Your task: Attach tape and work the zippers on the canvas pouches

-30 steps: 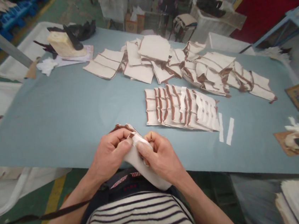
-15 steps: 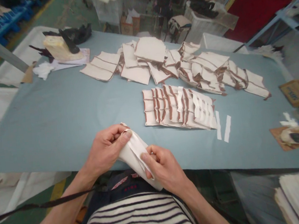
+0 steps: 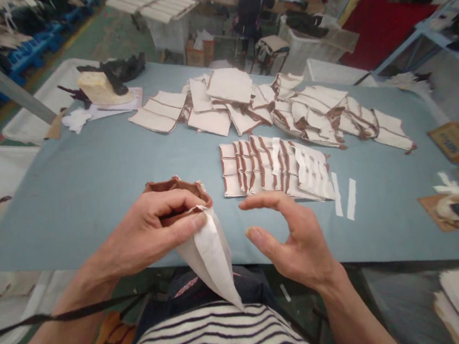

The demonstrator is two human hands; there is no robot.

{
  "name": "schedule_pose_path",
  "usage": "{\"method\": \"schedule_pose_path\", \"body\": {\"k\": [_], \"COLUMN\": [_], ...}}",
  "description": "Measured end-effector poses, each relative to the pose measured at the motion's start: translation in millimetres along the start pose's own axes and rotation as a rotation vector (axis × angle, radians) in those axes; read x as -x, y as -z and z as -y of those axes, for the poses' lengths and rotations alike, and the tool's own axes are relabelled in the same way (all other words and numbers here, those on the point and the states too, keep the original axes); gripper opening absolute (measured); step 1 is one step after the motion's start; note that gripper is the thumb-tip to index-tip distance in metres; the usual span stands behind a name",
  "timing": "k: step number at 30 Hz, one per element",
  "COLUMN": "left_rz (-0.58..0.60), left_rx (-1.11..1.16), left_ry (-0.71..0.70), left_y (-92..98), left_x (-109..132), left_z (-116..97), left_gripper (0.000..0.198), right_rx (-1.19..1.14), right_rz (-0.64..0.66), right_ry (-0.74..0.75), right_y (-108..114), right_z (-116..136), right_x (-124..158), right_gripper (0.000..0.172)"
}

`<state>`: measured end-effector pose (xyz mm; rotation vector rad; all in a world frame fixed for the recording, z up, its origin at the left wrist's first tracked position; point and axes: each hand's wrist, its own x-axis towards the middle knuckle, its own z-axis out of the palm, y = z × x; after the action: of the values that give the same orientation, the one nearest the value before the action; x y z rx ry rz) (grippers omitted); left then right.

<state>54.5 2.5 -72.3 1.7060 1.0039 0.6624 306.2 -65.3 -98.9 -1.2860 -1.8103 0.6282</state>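
Observation:
My left hand [image 3: 165, 228] is closed on a white fabric piece with a brown inner edge [image 3: 211, 250], thumb in front and fingers behind. The piece hangs down past the table's front edge, its lower end coming to a point over the striped shirt. To its right, my right hand [image 3: 293, 236] is held apart from it, thumb and index finger spread, nothing between them. Just beyond that hand lies an overlapping row of white panels with brown edges [image 3: 261, 163], with several white strips on top. Two more white strips [image 3: 351, 198] lie at the row's right end.
A loose heap of similar panels [image 3: 230, 84] spreads along the far side of the blue-grey table [image 3: 103, 180]. A yellowish block [image 3: 101, 88] with dark cloth sits far left. At the right are a brown carton [image 3: 458, 141] and a wooden board [image 3: 433, 212]. A person [image 3: 250, 0] is in the background.
My right hand has let go of the fabric piece and moved right, its fingers opening. The piece in my left hand has turned, so its brown edge now shows above my fingers.

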Motion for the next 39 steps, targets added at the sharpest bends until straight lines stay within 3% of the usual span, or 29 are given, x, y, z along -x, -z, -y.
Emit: {"method": "schedule_pose_path", "body": {"k": [2, 4, 10, 12, 16, 21, 27, 35, 39], "left_rz": [0.061, 0.093, 0.016, -0.039, -0.076, -0.059, -0.041, 0.025, 0.095], "left_rx": [-0.001, 0.018, -0.204, -0.297, -0.296, -0.189, -0.332, -0.436, -0.528], "left_ry": [-0.022, -0.01, -0.031, -0.056, -0.035, -0.028, -0.216, -0.504, -0.483], "left_y": [1.2, 1.3, -4.6, -6.7, -7.7, -5.7, -8.1, -11.5, -7.3], "left_x": [0, 2, 14, 19, 24, 30, 37, 54, 55], "left_z": [-3, -5, -7, -9, -9, 0, 9, 40, 48], "left_gripper": [0.017, 0.019, 0.024, 0.022, 0.021, 0.02, 0.015, 0.037, 0.035], "right_rx": [-0.088, -0.158, -0.03, 0.057, 0.141, 0.112, -0.194, -0.599, -0.721], "right_rz": [-0.001, 0.084, 0.313, 0.377, 0.475, 0.505, 0.472, 0.553, 0.6], "right_ry": [0.197, 0.315, 0.428, 0.422, 0.309, 0.194, 0.086, -0.313, -0.394], "right_y": [-8, -17, -28, -26, -21, -22, -31, -30, -30], "right_z": [7, 7, -1, 2, 13, 20, 16, 20, 19], "right_x": [-23, -40, -67, -69, -68, -61, -49, -34, -29], "right_gripper": [0.031, 0.034, 0.007, 0.007, 0.007, 0.008, 0.013, 0.012, 0.02]}}
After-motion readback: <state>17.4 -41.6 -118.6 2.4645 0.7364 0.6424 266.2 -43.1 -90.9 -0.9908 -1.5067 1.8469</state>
